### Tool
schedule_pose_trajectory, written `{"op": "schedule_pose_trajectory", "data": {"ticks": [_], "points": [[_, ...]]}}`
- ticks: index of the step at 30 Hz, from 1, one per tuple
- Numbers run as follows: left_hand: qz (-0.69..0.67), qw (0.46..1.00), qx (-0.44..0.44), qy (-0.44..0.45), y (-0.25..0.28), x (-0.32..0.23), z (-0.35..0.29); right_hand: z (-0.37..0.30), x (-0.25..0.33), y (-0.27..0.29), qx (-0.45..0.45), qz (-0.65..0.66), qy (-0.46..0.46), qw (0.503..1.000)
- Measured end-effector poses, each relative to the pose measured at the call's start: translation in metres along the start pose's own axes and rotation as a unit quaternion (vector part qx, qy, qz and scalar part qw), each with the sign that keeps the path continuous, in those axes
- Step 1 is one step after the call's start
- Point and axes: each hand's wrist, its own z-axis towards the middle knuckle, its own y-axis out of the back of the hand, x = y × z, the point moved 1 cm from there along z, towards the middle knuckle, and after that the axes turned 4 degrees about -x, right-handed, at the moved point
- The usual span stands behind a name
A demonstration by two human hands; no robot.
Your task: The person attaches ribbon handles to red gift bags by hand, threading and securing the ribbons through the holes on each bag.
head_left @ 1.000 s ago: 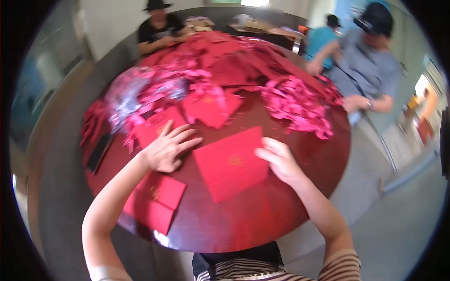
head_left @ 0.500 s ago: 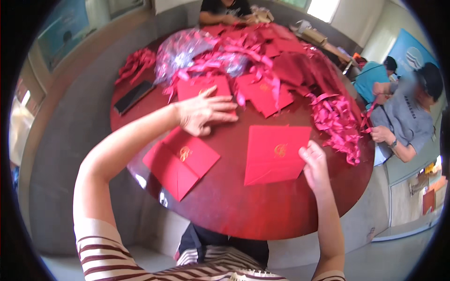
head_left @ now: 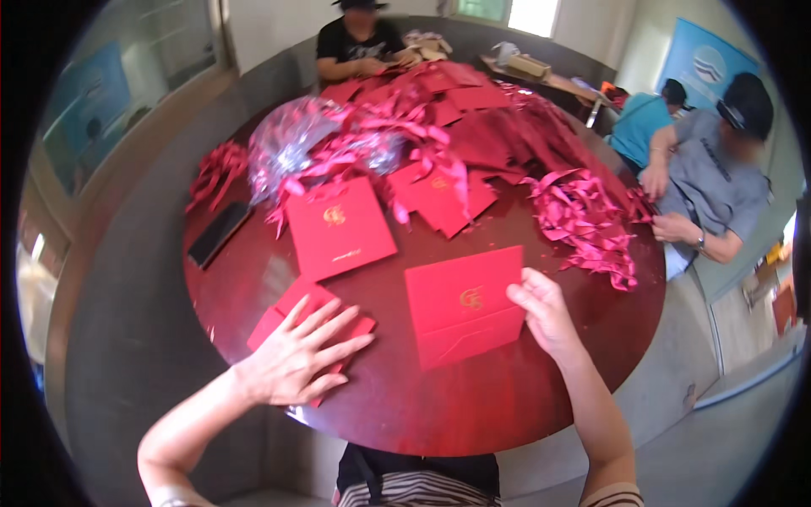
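Note:
My right hand [head_left: 542, 311] pinches the right edge of a flat red paper bag [head_left: 460, 291] with a gold emblem and a folded bottom flap. It is tilted just above or against the table; which I cannot tell. My left hand [head_left: 300, 355], fingers spread, lies over another flat red paper bag [head_left: 283, 313] at the near left and hides much of it. Beyond that hand lies a larger red paper bag [head_left: 338, 232] with a gold emblem, which neither hand touches.
The round red-brown table [head_left: 456, 418] bears clear plastic wrapping [head_left: 296, 139], a pink ribbon heap [head_left: 583, 220], a dark phone [head_left: 220, 235] and piled red bags [head_left: 481, 139]. A person in grey [head_left: 718, 169] works at the right, another in black [head_left: 363, 51] at the far side.
My left hand has left the farther red bag and come down toward me onto the near-left one. My right hand has shifted its bag slightly left and nearer. The whole view has turned somewhat.

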Motion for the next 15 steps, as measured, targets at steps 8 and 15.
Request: {"op": "schedule_pose_trajectory", "data": {"ticks": [8, 15], "points": [[-0.042, 0.998, -0.003, 0.056, 0.005, 0.032, -0.029, -0.013, 0.013, -0.002, -0.001, -0.013, 0.029, 0.999], [-0.109, 0.924, -0.367, 0.009, 0.019, -0.039, 0.078, -0.011, 0.006, 0.004, -0.015, -0.038, 0.059, 0.997]]}}
